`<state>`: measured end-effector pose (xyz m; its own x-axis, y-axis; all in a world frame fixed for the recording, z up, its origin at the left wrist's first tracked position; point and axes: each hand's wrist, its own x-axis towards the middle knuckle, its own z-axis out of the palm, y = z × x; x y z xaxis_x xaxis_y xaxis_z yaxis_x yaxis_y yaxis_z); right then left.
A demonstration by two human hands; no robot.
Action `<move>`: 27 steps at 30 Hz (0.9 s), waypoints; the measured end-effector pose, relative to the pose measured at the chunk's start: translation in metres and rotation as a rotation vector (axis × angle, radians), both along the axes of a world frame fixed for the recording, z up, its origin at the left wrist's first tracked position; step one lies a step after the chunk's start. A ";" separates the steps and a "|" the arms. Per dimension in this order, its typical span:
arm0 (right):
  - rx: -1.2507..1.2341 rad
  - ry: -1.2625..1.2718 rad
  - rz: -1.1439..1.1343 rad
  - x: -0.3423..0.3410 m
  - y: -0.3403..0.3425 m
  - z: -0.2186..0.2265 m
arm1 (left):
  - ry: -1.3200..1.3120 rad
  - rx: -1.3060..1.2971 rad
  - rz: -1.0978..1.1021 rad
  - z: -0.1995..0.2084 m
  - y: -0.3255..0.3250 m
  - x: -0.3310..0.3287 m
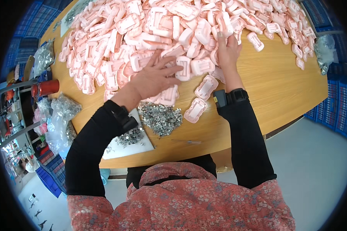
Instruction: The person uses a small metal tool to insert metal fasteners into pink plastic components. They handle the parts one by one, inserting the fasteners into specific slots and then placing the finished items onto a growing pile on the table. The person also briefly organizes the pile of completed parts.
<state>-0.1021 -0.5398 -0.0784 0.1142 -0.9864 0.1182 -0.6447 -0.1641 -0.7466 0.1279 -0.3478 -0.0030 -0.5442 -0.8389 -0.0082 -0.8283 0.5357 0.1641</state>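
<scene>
A big heap of pale pink plastic shells (160, 21) covers the far half of the wooden table. My left hand (154, 79) lies over the heap's near edge with its fingers spread, touching shells; a shell with a rectangular recess (184, 68) is beside its fingertips. Farther right, my right hand (229, 52) reaches into the heap, thumb and fingers closed about a pink shell (224, 24). Two loose shells (206, 87) (196, 110) lie between my forearms. Just nearer than my left hand is a mound of small silvery metal parts (161, 118).
A white board (137, 152) with more metal parts sits at the table's near edge, beside a thin screwdriver-like tool (187, 141). Clear bags (63, 111) and a red cylinder (45, 88) stand at the left. Blue crates (331, 104) are stacked beyond the table's right side.
</scene>
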 end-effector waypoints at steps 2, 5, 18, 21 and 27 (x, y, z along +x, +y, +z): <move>0.132 0.045 0.092 0.010 0.006 0.012 | -0.022 -0.014 -0.002 0.001 0.003 0.019; -0.050 -0.003 0.152 0.012 0.009 0.004 | -0.033 0.025 0.061 0.017 -0.002 0.038; -0.043 0.699 0.656 -0.070 0.240 0.061 | 0.008 -0.190 0.267 0.031 0.067 0.084; -0.042 0.731 0.551 -0.062 0.227 0.048 | 0.102 -0.210 0.367 0.037 0.091 0.091; -0.095 0.666 0.315 -0.009 0.170 0.016 | 0.203 -0.193 0.539 0.049 0.151 0.106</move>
<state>-0.1109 -0.3695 -0.0622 0.4676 -0.8839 0.0080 -0.8675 -0.4607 -0.1877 0.2341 -0.1969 0.0458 -0.0169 -0.9728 0.2310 -0.9534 0.0853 0.2893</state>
